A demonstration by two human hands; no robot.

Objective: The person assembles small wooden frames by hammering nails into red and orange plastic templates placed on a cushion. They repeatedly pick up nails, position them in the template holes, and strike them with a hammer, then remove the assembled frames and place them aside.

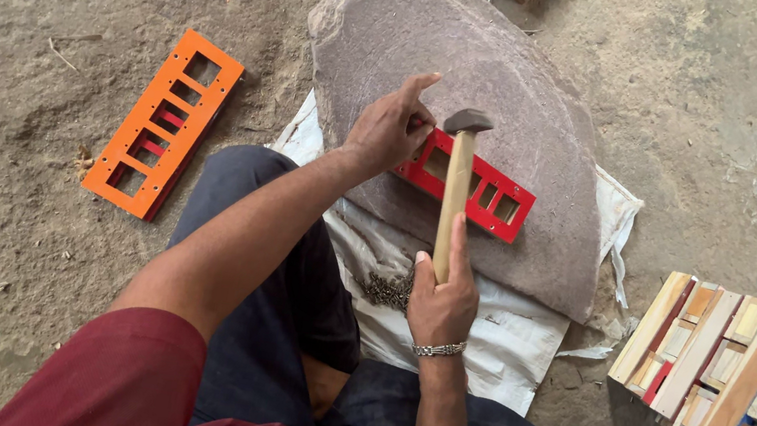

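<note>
The right hand [442, 299] is clamped low on the wooden handle of a hammer [455, 190] — head poised just beside the left hand [389, 132], whose fingers pin the red slotted frame [483, 191] against the flat stone slab [481, 77] — steadying it for blows.

Even, soft daylight throughout, bright without harshness. Diffuse source, seemingly from above and the upper right, where the sandy dirt floor [46, 8] pales toward a washed-out patch. No hard shadows: only a faint dark fringe under the flat orange slotted frame [163, 123] and a soft shade beneath the stack of pale wooden slats [737, 376]. No glare, even on the glossy red slotted frame [473, 190]. Sharp focus across the centre, grain of the rough grey-brown stone slab [482, 67] crisp. Slight motion softness at the dark metal hammer head [467, 121]. Mild wide-angle stretching toward the corners, maroon sleeve [120, 375] near the lens somewhat soft.
</note>
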